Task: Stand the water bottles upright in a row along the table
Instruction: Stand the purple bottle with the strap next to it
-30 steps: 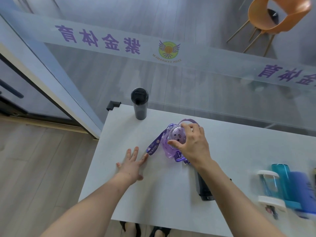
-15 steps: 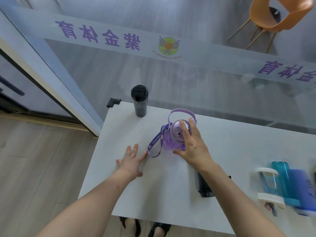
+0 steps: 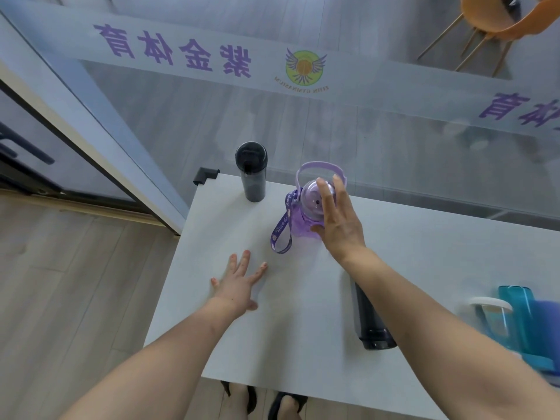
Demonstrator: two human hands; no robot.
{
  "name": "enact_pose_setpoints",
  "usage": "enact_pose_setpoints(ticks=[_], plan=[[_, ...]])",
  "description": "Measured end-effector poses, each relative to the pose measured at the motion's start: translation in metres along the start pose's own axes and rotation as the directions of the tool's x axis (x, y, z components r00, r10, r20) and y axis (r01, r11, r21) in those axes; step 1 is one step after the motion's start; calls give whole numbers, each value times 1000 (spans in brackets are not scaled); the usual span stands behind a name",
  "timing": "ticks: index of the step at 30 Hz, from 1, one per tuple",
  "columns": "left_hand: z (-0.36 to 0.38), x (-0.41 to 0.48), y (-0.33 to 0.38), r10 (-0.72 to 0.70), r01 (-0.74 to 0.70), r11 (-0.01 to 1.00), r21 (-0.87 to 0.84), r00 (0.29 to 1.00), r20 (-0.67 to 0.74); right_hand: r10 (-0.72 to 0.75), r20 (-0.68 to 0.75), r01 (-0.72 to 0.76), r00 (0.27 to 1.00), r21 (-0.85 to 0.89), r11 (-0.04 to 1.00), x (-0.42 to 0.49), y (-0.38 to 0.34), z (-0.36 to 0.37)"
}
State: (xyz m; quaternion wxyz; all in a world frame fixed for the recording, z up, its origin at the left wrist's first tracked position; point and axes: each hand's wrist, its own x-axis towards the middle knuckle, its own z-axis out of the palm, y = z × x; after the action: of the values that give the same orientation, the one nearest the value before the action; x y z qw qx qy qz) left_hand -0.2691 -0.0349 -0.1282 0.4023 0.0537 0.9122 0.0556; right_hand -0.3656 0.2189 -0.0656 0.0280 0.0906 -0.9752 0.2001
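A purple translucent bottle (image 3: 310,203) with a carry handle and a printed strap (image 3: 283,234) stands upright near the white table's (image 3: 424,256) far edge. My right hand (image 3: 342,225) wraps its right side, thumb low and fingers over the lid. A black bottle (image 3: 253,174) stands upright to its left at the far corner. My left hand (image 3: 239,283) lies flat on the table with fingers spread, holding nothing. A dark bottle (image 3: 371,322) lies on its side, partly hidden under my right forearm. At the right edge lie a clear white-lidded bottle (image 3: 491,313), a teal one (image 3: 515,313) and a blue one (image 3: 545,322).
A glass wall with purple lettering runs right behind the table's far edge. An orange chair (image 3: 509,16) stands beyond the glass. A door frame slants down at the left. The table's left edge drops to a wooden floor.
My right hand has tipped the purple bottle up from lying to standing and shifted it toward the far edge, next to the black bottle. My left hand has stayed flat on the table.
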Motion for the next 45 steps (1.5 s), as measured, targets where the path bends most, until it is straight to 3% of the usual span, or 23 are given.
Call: enact_pose_setpoints(ticks=[22, 34, 41, 45], plan=[[-3, -3, 3, 0, 0, 999, 33, 1000, 13, 24, -45, -24, 999, 8, 1000, 30, -4, 8], [-1, -2, 1, 6, -6, 1000, 16, 1000, 10, 0, 6, 0, 1000, -50, 999, 27, -4, 0], [1, -4, 15, -17, 19, 999, 36, 998, -55, -45, -107, 46, 993, 11, 999, -46, 17, -35], [7, -5, 45, 98, -91, 988, 122, 994, -57, -113, -30, 111, 993, -56, 992, -117, 62, -41]])
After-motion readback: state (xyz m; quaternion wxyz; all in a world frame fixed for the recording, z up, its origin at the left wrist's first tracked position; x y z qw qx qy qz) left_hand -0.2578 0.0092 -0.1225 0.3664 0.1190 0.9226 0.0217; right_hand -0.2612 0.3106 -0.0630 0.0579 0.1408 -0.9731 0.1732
